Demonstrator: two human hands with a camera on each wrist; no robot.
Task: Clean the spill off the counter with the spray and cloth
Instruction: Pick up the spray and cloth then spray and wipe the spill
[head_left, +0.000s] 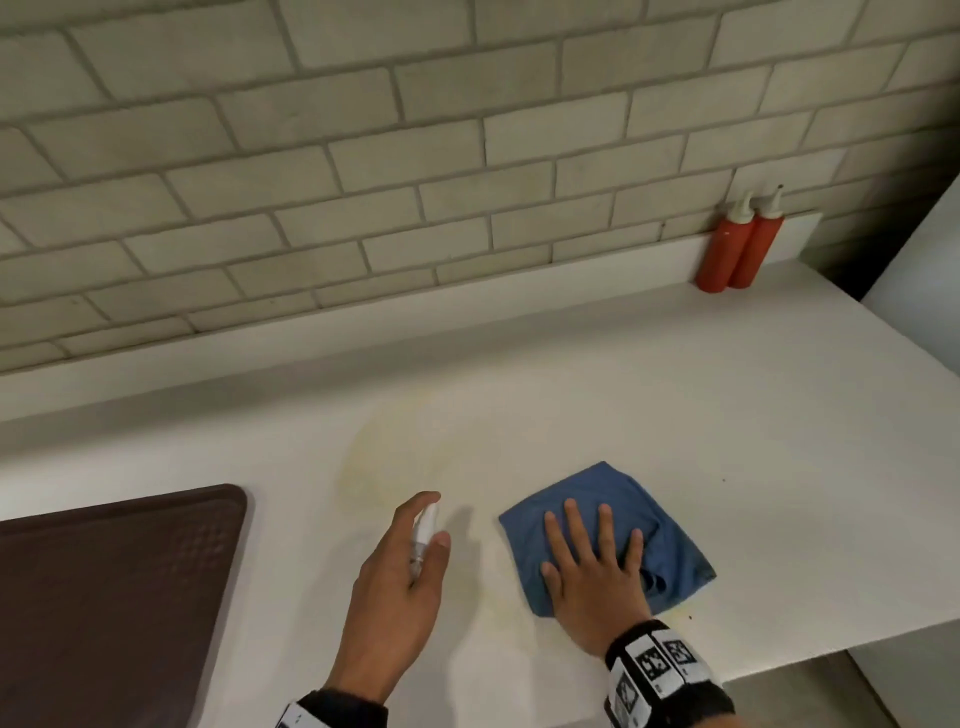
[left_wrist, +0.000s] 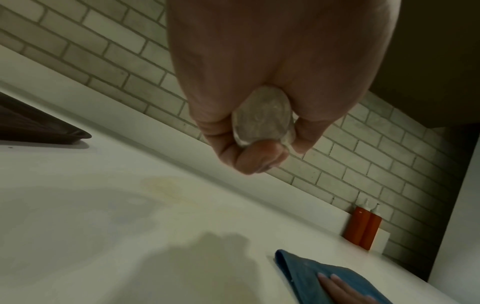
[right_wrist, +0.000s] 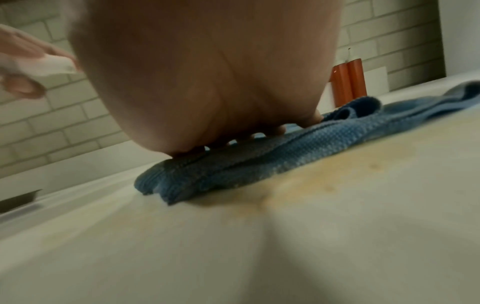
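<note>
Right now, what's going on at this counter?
A person is cleaning a yellowish spill off a white counter. The left hand grips a small spray bottle aimed toward the stain. The right hand presses flat on a blue cloth beside it. Yellow smears remain, so wiping is unfinished.
</note>
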